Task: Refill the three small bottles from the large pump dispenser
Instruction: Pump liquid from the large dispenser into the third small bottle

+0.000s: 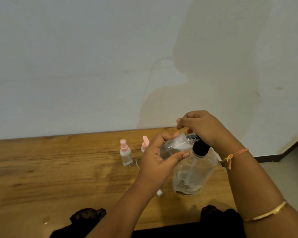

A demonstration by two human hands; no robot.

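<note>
The left hand (159, 162) is gripping a tilted small bottle (175, 145) under the pump dispenser (195, 170); the right hand (201, 127) is seemingly pressing its black pump head (200, 147), fingers curled.

A brown wooden table (58, 169) with visible grain carries a large clear pump dispenser with a black collar (194, 174), a small clear spray bottle with a pink top (126, 154), another pink-capped small bottle (144, 145) partly hidden, and a small white cap (159, 193).
</note>
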